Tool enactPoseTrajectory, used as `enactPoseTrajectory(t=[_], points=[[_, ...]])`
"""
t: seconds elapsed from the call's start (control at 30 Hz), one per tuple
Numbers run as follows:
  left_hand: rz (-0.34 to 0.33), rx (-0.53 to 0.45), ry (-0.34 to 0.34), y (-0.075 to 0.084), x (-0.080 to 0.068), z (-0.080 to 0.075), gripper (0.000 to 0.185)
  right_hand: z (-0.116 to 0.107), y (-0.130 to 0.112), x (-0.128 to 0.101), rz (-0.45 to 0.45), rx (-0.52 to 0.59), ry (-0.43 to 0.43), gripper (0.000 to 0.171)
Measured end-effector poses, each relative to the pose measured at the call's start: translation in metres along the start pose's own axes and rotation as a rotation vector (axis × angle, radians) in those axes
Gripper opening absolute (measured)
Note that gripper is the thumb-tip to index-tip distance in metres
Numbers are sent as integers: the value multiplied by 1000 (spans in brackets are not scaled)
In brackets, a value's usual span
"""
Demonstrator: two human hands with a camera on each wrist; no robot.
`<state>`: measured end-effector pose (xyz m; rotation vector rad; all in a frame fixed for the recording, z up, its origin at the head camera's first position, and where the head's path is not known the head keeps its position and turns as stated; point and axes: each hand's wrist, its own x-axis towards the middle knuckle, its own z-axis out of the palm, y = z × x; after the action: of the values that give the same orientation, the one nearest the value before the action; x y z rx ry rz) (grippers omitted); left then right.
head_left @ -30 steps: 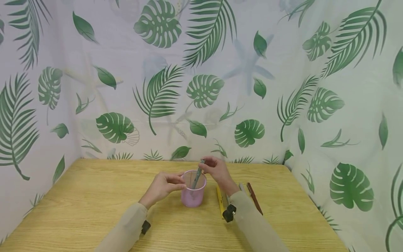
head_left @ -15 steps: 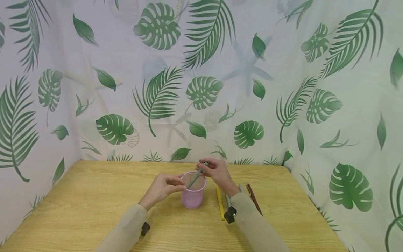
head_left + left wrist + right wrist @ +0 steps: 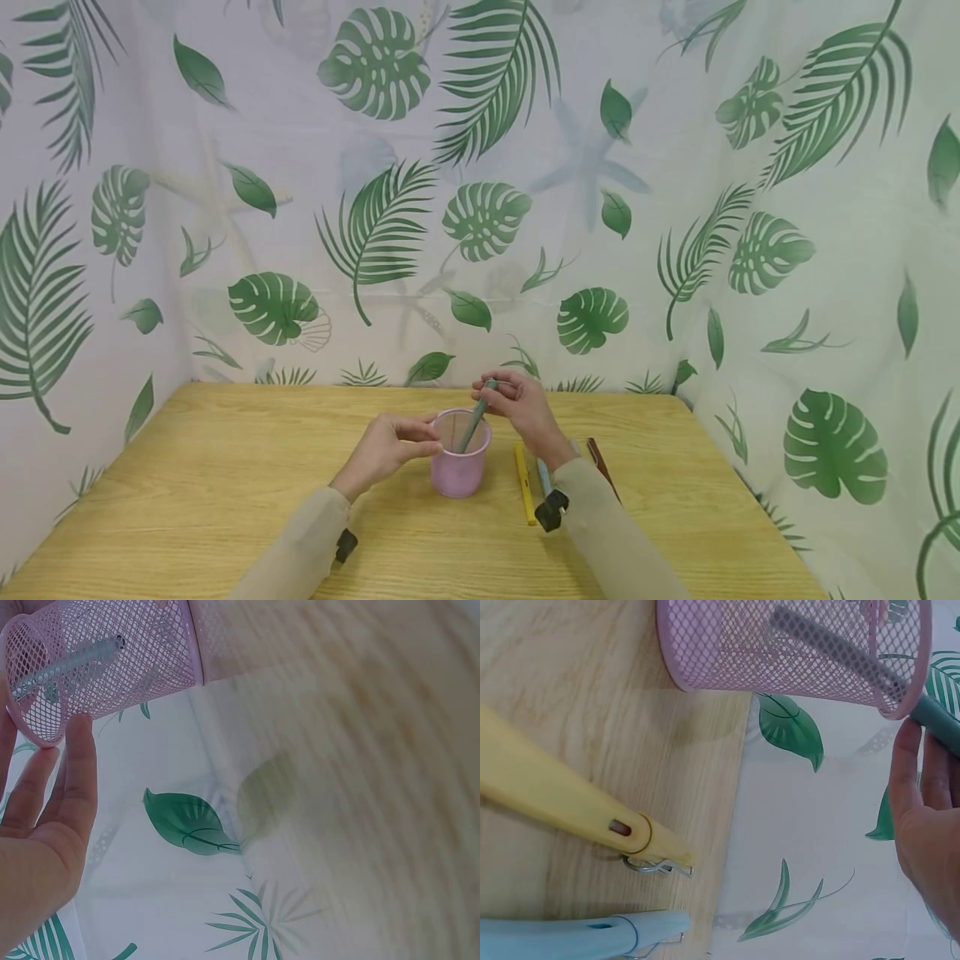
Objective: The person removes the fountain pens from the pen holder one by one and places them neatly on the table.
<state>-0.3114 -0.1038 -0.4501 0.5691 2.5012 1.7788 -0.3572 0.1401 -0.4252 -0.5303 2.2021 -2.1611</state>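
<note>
**A:** Right hand (image 3: 519,406) up over the pink mesh cup (image 3: 460,469), fingers pinched round the top end of a grey-green pen (image 3: 474,421). See where the pen sits?

**B:** Yes, it's leaning inside the cup, lower end down in the mesh, upper end poking past the rim into those fingertips. The right wrist view shows the dark shaft running slantwise through the mesh (image 3: 832,649).

**A:** And the left hand (image 3: 385,448)?

**B:** At the cup's left side, fingers fairly straight, tips against the rim. From the left wrist view the fingers (image 3: 75,776) lie flat along the edge of the mesh, not curled round it. So it's steadying, not clutching.

**A:** The cup stands upright on the wooden table (image 3: 187,483), about mid-table, in front of the leaf-print curtain (image 3: 480,192).

**B:** Just right of the cup lie a yellow pen (image 3: 524,492) and a light blue pen (image 3: 543,477), side by side, partly under the right wrist. A brown pen (image 3: 602,467) lies a little further right, part hidden by the sleeve (image 3: 615,542).
</note>
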Motion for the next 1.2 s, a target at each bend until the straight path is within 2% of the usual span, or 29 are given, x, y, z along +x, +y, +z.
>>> enactPoseTrajectory(t=[0.23,0.5,0.9,1.2], points=[[9,6,11,-1,1,1,24,-6,-2,1,-9,75,31,31],[12,17,12,-1,1,1,25,-9,-9,1,10,69,50,29],[5,-2,3,-1,0,0,25,-13,-11,-1,24,-11,-45,40],[31,29,9,-4,-2,-1,25,-18,-9,0,0,61,16,34]])
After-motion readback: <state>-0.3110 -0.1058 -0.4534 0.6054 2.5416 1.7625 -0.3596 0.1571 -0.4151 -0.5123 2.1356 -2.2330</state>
